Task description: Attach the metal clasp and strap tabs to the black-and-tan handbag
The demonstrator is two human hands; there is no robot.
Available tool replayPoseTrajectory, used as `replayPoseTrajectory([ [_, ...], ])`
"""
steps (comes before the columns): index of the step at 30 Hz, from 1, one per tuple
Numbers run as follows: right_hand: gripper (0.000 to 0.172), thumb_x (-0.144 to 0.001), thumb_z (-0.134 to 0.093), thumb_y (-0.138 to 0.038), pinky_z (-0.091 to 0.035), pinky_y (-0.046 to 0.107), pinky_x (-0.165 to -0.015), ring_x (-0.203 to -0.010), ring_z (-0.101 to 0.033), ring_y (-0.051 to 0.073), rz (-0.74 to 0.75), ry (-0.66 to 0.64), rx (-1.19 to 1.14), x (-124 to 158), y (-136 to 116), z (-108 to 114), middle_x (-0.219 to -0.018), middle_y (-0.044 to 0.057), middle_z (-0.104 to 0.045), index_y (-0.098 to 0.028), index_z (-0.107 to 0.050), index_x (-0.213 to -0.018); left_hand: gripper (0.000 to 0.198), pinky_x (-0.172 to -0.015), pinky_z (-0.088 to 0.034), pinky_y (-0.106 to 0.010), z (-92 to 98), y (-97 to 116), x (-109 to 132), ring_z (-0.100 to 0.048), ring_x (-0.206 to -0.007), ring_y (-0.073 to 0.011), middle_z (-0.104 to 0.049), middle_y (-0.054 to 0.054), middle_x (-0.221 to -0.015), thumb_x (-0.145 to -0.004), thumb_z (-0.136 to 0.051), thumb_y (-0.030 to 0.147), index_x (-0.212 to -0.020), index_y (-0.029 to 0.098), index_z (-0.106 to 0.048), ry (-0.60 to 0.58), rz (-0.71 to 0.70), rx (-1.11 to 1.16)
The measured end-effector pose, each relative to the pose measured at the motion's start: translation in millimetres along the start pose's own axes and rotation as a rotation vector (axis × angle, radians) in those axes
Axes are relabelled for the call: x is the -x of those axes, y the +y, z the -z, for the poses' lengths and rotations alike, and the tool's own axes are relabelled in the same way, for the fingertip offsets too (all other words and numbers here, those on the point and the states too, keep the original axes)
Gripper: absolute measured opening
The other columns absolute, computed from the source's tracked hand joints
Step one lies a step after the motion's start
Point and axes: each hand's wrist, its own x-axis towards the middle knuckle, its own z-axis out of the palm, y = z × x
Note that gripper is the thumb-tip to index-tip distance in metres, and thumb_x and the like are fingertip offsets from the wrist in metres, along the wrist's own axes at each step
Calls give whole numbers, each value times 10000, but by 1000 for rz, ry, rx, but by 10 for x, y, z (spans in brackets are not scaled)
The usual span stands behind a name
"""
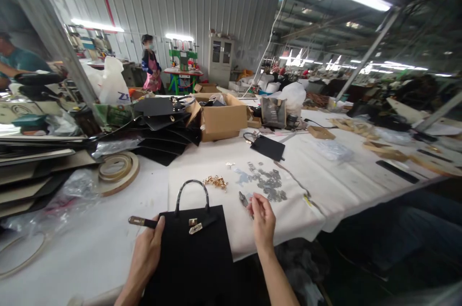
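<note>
My left hand (146,250) grips the left edge of a black handbag panel (195,267), thumb on top. The panel has an arched handle (192,182), a gold turn-lock (193,222) and a short strap with a metal plate (196,228). Another metal-tipped strap (140,221) juts out left of the thumb. My right hand (264,222) is closed in a pinch just right of the panel; what sits between its fingertips is too small to tell. A pair of pliers (244,198) lies against those fingers, its handles partly covered. Gold fittings (216,182) and grey metal plates (270,183) lie beyond.
A smaller black bag piece (267,146) lies farther back. Cardboard box (224,121), stacked black panels (162,140) and tape rolls (117,171) stand around the white-covered table (202,159). A person in a pink apron (152,68) stands beyond; another (21,60) is at far left.
</note>
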Motion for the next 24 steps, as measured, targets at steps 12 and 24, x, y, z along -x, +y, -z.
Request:
replayPoseTrajectory([
  [12,249,-969,-556,-286,-597,468,-978,-1075,-701,277,313,-330,484,-156,34,8,-1160,120,-727,-212,-685,-1170,658,-1159,-435,-512,-50,-15,54,-627,-1316,-378,-783,-109,-1194,-944,-441,697,-1335,223,-677,-11,-14,52],
  [24,295,-931,-571,-170,-560,476,-1056,-1154,-659,273,347,-251,466,-157,-72,-150,-1185,118,-696,-216,-670,-1205,703,-764,-637,-412,96,-143,22,-738,-850,-329,-697,-1,-652,-781,-603,787,-1125,194,-758,69,28,326],
])
